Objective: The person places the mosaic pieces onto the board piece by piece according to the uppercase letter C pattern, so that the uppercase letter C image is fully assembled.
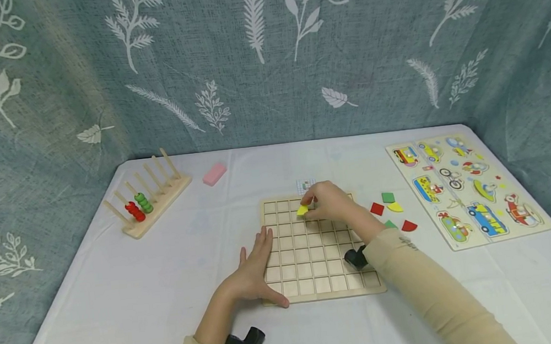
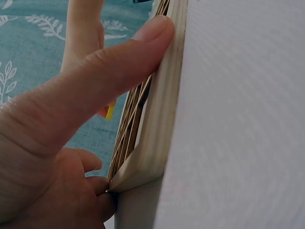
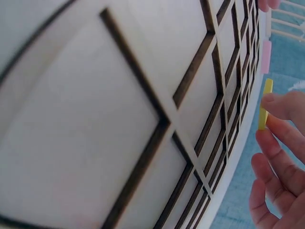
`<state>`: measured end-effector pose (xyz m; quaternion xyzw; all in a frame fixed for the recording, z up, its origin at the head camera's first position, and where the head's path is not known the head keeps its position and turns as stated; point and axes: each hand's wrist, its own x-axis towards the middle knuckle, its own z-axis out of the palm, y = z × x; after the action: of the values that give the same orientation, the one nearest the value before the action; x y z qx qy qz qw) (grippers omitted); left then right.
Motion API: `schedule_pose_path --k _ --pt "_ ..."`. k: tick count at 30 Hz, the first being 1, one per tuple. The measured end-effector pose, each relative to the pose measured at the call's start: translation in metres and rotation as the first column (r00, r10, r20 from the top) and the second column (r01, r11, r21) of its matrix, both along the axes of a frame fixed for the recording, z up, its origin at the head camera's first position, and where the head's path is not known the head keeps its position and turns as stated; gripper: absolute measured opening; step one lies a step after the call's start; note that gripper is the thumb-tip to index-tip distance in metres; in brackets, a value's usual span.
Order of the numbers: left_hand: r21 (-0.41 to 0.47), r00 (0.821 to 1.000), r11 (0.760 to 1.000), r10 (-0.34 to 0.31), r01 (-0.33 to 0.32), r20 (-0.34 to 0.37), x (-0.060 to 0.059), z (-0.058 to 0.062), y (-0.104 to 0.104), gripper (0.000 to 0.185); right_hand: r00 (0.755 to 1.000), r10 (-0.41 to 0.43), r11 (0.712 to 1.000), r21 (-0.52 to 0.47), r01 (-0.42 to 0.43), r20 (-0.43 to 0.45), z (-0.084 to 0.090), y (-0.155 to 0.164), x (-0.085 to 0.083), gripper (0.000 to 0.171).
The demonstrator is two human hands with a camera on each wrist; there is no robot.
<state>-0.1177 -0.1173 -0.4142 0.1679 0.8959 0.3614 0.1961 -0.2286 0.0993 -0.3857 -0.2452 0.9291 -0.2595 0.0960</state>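
Note:
A wooden grid board (image 1: 327,295) lies on the white cloth. My left hand (image 1: 252,274) rests along its left side and near-left corner, fingers spread and straight. In the left wrist view the thumb (image 2: 155,36) lies against the board's edge (image 2: 157,124). Over the far rows of squares, my right hand (image 1: 329,203) pinches a small yellow piece (image 1: 302,210) between thumb and fingers. The right wrist view shows that yellow piece (image 3: 265,105) edge-on, as a thin flat tile; its full outline is hidden.
Several red, green and yellow pieces, among them a red square (image 1: 377,208), lie right of the board. Farther right is a picture puzzle (image 1: 459,190). A peg stand with beads (image 1: 157,212) and a pink block (image 1: 214,174) stand left. A small printed card (image 1: 305,186) lies behind the board.

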Motion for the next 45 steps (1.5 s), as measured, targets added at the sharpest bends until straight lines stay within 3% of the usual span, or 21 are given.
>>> schedule_pose_path --k 21,45 --pt "0.02 1.0 1.0 -0.012 0.012 -0.012 0.003 -0.002 0.0 0.139 0.998 0.055 0.998 0.021 -0.055 -0.025 -0.007 -0.009 0.002 0.025" --pt "0.024 1.0 1.0 -0.017 0.018 -0.019 0.001 -0.007 -0.001 0.139 1.0 0.02 0.999 0.036 -0.02 -0.005 -0.008 -0.013 0.002 0.022"
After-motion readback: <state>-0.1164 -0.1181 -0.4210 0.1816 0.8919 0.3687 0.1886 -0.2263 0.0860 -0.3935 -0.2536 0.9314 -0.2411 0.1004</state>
